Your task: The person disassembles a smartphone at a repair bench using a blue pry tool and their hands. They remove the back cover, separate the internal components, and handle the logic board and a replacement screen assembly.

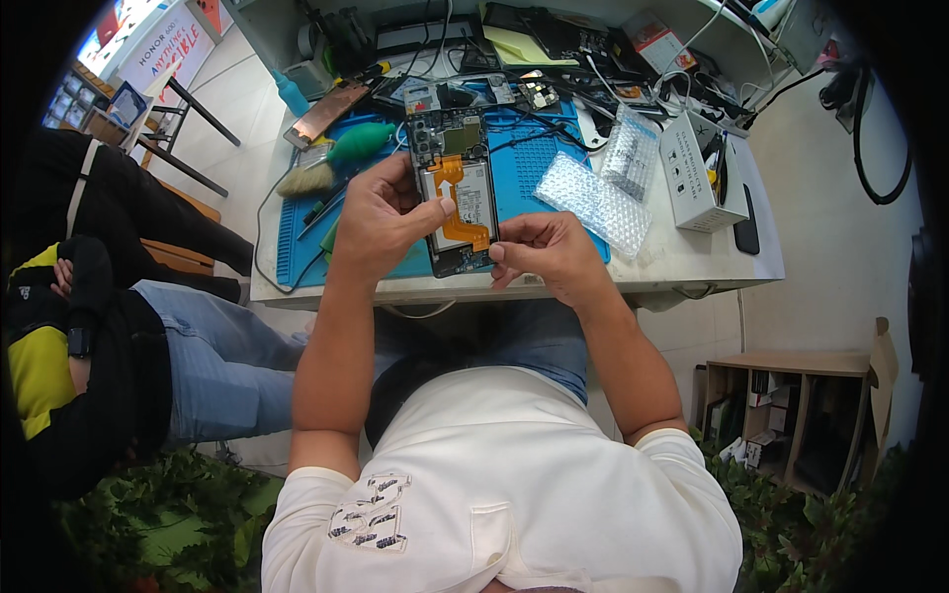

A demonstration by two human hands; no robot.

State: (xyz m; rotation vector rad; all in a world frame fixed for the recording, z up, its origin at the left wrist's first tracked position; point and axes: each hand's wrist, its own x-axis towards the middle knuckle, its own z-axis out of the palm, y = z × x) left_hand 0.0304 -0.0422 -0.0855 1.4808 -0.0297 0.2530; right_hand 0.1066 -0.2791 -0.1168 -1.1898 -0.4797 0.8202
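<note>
An opened smartphone (479, 188) is held upright over the front of the workbench, its inside facing me. Across its battery runs an orange flex cable (461, 231), with camera modules near the phone's top left corner. My left hand (384, 215) grips the phone's left edge, the thumb lying on the orange cable. At the lower right corner, my right hand (547, 255) has thumb and index finger closed together, touching the phone's edge near the cable's lower end. Whether a small part sits between those fingertips is hidden.
Beneath the phone lies a blue repair mat (522, 180). Left of it are a green air blower (362, 142) and a brush (306, 176). Bubble wrap (593, 203) and a white box (697, 173) of tools stand right. Another person (109, 346) sits at my left.
</note>
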